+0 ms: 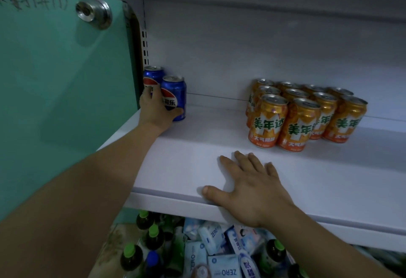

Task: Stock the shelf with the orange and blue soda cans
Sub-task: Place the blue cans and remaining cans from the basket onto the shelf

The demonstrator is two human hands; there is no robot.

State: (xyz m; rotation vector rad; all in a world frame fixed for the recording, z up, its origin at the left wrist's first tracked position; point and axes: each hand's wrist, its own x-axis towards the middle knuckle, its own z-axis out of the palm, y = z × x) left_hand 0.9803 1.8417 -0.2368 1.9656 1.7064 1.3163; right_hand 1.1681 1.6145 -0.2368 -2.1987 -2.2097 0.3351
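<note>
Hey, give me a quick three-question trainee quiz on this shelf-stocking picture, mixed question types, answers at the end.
1. Fill in: the orange cans stand on the shelf's ____ side.
2. True or false: the right hand holds an orange can.
3. The left hand grips: A) a blue can B) an orange can C) nothing.
Key: 1 right; 2 false, it lies flat on the shelf; 3 A.

Upright blue cans stand left, orange cans clustered right.
</note>
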